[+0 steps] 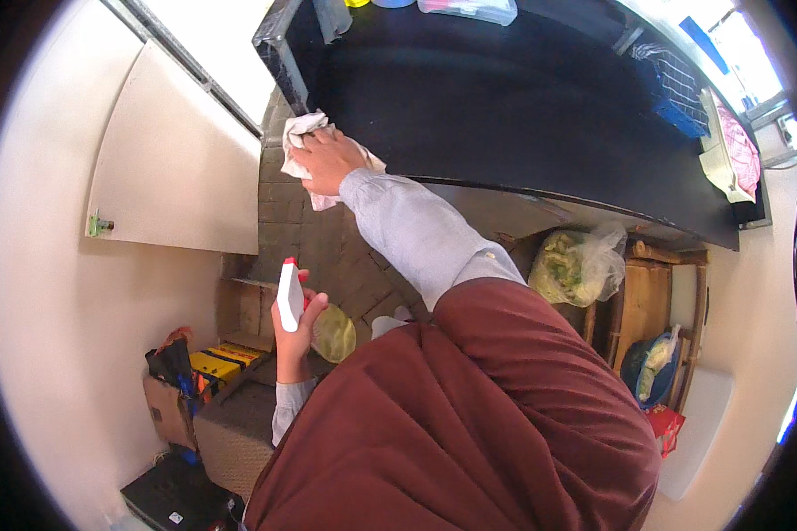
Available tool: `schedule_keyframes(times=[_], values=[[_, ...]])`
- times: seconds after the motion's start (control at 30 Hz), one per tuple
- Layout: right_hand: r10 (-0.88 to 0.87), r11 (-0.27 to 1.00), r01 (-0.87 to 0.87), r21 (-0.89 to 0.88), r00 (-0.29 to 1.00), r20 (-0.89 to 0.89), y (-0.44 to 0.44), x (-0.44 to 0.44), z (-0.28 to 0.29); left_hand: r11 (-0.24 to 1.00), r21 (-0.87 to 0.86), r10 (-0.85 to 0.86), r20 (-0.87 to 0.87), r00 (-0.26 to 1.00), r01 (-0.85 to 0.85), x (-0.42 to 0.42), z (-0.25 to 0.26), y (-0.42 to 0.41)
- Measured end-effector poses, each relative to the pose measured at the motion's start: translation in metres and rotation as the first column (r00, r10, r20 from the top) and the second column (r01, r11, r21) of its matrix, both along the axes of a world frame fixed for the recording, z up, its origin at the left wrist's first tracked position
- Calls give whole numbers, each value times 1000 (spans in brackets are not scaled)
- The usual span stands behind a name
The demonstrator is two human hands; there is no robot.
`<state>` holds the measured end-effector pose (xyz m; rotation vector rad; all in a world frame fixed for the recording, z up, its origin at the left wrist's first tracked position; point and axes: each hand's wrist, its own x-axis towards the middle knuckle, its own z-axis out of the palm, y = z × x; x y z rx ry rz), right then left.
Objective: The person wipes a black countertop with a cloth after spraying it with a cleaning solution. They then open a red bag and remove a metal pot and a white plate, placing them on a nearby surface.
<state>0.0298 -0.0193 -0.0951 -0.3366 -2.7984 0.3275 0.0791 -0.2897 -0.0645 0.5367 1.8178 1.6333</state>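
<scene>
My right hand (329, 159) grips a crumpled whitish cloth (297, 141) at the left corner of a black tabletop (505, 113), beside its metal upright. Lower down, my left hand (295, 332) is closed around a spray bottle with a white and red trigger head (291, 299). Its translucent yellowish body (334, 334) shows to the right of the fingers. The spray head points up and away from me.
A pale door panel (186, 159) with a latch stands at left. Below it are cardboard boxes (229, 425) and a yellow package (222, 364). Under the tabletop's right side lies a plastic bag of greens (564, 269). A blue wire basket (681, 99) and a checked cloth (737, 152) sit at the tabletop's right end.
</scene>
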Motion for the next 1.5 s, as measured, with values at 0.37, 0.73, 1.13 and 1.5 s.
schedule_keyframes(times=[0.37,0.73,1.13,1.5], values=[[-154,984,158,-82,987,52,47,65,0,999,-29,-31,-11,999,31,40,5,32],[-461,883,464,-71,886,54,156,203,-2,998,7,-63,1,998,63,106,20,99],[-827,555,767,322,552,109,306,477,-1,982,-56,-178,14,984,179,167,8,175],[-987,27,1000,11,25,156,355,672,-14,997,54,-53,-89,995,58,123,-18,263]])
